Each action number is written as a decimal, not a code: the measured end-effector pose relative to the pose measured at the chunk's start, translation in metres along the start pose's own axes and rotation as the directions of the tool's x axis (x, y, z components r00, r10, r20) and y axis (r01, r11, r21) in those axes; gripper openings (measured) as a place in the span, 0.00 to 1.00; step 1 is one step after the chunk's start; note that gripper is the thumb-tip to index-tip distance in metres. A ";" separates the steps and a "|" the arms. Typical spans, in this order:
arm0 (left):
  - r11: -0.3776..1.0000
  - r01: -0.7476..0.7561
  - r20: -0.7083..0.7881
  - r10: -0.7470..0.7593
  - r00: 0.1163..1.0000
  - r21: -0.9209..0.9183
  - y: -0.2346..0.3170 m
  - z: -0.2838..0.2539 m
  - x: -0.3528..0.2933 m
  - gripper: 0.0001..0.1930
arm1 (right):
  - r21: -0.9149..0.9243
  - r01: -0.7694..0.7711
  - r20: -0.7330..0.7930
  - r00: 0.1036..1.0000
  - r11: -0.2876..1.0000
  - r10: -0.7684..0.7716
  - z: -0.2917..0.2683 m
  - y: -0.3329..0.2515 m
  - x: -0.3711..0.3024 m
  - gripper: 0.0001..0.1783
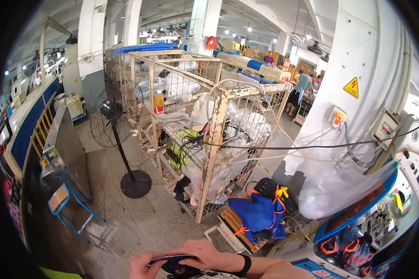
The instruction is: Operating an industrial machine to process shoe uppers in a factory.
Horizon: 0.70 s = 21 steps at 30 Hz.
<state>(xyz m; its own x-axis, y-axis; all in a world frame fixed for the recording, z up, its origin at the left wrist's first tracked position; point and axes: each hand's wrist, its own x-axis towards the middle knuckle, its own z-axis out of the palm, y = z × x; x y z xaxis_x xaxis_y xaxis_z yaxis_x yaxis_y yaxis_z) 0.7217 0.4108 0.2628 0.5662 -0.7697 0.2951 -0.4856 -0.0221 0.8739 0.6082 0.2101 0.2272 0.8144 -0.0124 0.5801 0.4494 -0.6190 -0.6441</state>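
At the bottom edge, my left hand [143,265] and my right hand [202,255] both grip a dark navy piece [176,265] that looks like fabric. My left fingers pinch its left end; my right fingers bend over its upper right side. Its lower part is partly hidden, so I cannot tell its exact kind. A black band [246,264] circles my right wrist. Ahead to the right, a blue cloth with orange edging [253,214] lies over a wooden-slatted stool [235,225].
A rusty wire cage [219,121] filled with plastic bags and cables stands ahead. To its left are a black pedestal fan [123,153] and a blue-framed chair [67,204]. At right, a machine [381,218] holds dark shoes with orange trim [349,251]. A cable [312,147] hangs across.
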 end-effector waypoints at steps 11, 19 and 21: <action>0.997 0.040 0.439 -0.011 0.898 -0.059 -0.068 -0.028 0.157 0.14 | -0.304 0.144 -0.104 0.978 0.942 -0.183 -0.042 0.072 0.083 0.26; 0.933 0.125 0.727 0.174 0.665 -0.338 -0.098 0.010 0.251 0.22 | -0.654 -0.143 -0.389 0.906 0.743 -0.168 -0.073 0.039 0.080 0.22; 0.928 0.108 0.784 0.234 0.574 -0.356 -0.097 0.013 0.265 0.19 | -0.719 -0.199 -0.423 0.885 0.666 -0.192 -0.068 0.027 0.081 0.21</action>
<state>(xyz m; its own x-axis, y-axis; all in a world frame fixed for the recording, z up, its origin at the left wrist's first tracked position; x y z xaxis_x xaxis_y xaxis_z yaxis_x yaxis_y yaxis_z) 0.9101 0.2010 0.2510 -0.3109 -0.9478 0.0712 -0.1522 0.1236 0.9806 0.6609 0.1388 0.2907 0.4795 -0.2241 0.8485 -0.1261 -0.9744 -0.1861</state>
